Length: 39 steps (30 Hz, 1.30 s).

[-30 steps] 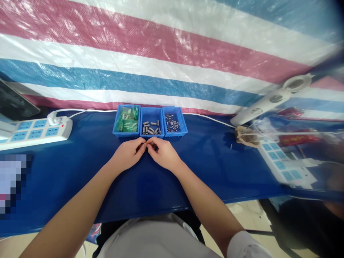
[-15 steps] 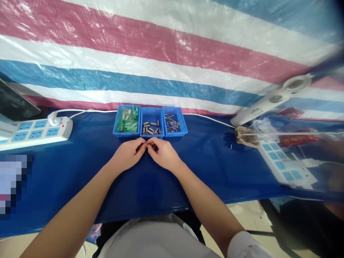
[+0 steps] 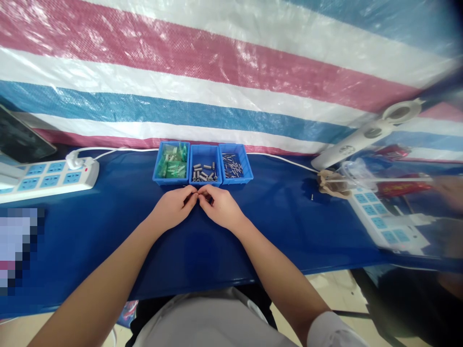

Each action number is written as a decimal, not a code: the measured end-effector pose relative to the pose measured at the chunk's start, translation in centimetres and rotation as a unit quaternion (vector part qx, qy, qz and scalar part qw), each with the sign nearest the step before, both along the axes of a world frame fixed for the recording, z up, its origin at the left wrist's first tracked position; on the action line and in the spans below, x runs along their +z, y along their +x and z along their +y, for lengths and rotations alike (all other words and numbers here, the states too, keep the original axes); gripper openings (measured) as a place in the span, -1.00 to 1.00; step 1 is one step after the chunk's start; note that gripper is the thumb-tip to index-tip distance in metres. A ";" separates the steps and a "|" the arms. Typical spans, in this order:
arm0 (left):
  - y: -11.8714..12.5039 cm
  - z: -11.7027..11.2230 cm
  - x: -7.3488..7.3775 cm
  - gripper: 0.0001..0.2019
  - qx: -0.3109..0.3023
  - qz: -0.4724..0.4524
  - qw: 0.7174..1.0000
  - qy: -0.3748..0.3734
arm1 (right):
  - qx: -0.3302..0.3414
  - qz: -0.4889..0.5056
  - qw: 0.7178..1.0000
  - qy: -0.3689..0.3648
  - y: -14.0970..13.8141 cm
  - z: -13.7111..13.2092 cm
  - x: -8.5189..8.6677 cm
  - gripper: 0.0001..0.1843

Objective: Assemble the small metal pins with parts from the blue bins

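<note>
My left hand [image 3: 172, 207] and my right hand [image 3: 220, 206] rest on the blue table cover [image 3: 108, 221], fingertips pinched together and meeting just in front of three small blue bins. Whatever sits between the fingertips is too small to name. The left bin [image 3: 171, 164] holds green parts. The middle bin [image 3: 204, 166] holds short metal cylinders. Thin metal pins fill the right bin [image 3: 234, 165].
A white power strip [image 3: 47, 177] with a cable lies at the left, another power strip [image 3: 383, 219] at the right. A white lamp arm [image 3: 361, 137] and a beige bundle [image 3: 331, 184] stand right of the bins. A striped tarp hangs behind. A dark tablet [image 3: 18, 140] leans far left.
</note>
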<state>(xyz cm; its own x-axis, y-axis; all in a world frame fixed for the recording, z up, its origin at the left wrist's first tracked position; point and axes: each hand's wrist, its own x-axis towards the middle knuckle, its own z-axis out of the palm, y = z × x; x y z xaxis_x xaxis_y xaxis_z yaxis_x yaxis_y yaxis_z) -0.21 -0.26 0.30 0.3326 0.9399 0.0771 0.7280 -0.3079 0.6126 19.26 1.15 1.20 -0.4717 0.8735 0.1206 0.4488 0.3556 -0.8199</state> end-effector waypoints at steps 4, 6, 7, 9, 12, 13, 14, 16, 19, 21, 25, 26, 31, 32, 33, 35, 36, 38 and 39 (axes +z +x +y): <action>0.0 0.0 0.0 -0.72 0.002 -0.001 1.000 -0.006 | 0.000 0.003 1.000 0.001 0.0 0.1 -0.1 -0.84; 0.0 0.1 0.0 -0.72 0.000 0.000 1.000 -0.008 | 0.000 0.003 1.000 0.002 0.0 0.1 -0.1 -0.84; 0.0 0.1 0.0 -0.72 0.000 0.001 1.000 -0.010 | 0.001 0.004 1.000 0.003 0.0 0.1 -0.2 -0.84; 0.0 0.0 0.0 -0.72 0.000 0.001 1.000 -0.011 | 0.001 0.004 1.000 0.004 0.0 0.1 -0.2 -0.84; 0.0 0.0 0.0 -0.73 0.001 0.000 1.000 -0.010 | -0.001 0.000 1.000 0.003 0.0 0.0 -0.2 -0.84; 0.0 0.0 0.0 -0.73 0.001 0.000 1.000 -0.010 | -0.001 -0.002 1.000 0.002 0.0 0.0 -0.2 -0.83; 0.0 -0.1 0.0 -0.73 0.002 0.001 1.000 -0.009 | -0.001 -0.002 1.000 0.002 0.0 0.0 -0.2 -0.84; 0.0 -0.1 0.1 -0.73 0.002 0.003 1.000 -0.008 | 0.001 -0.002 1.000 0.001 0.0 0.0 -0.2 -0.84; 0.0 0.0 0.1 -0.72 0.001 0.003 1.000 -0.006 | 0.002 0.000 1.000 0.003 0.0 0.0 -0.3 -0.84; 0.0 0.0 0.0 -0.73 0.001 0.002 1.000 -0.004 | 0.002 0.003 1.000 0.005 0.0 0.0 -0.3 -0.84; 0.0 0.0 0.0 -0.72 0.000 0.002 1.000 0.002 | 0.001 0.004 1.000 0.005 0.0 0.0 -0.2 -0.84; 0.0 -0.1 0.0 -0.71 0.000 0.002 1.000 0.003 | 0.000 0.003 1.000 0.005 0.0 0.0 -0.2 -0.84; 0.0 -0.1 0.0 -0.72 0.001 0.001 1.000 -0.001 | 0.000 0.001 1.000 0.000 0.0 -0.1 -0.1 -0.84; 0.0 -0.1 0.1 -0.72 0.001 0.001 1.000 -0.004 | 0.001 0.001 1.000 0.000 0.0 0.0 0.0 -0.84; 0.0 -0.1 0.1 -0.72 0.002 0.002 1.000 -0.006 | 0.002 0.002 1.000 0.001 0.0 0.0 0.0 -0.84; 0.0 -0.1 0.1 -0.72 0.002 0.003 1.000 -0.007 | 0.003 0.001 1.000 0.002 0.0 0.0 0.0 -0.84; 0.0 -0.1 0.1 -0.72 0.001 0.004 1.000 -0.008 | 0.003 0.000 1.000 0.000 0.0 0.0 0.0 -0.84; 0.0 0.0 0.0 -0.73 -0.001 0.005 1.000 -0.006 | 0.003 -0.002 1.000 -0.003 0.0 0.0 0.0 -0.84; 0.0 0.0 0.0 -0.73 -0.001 0.006 1.000 -0.004 | 0.002 -0.003 1.000 -0.004 0.0 0.0 -0.1 -0.84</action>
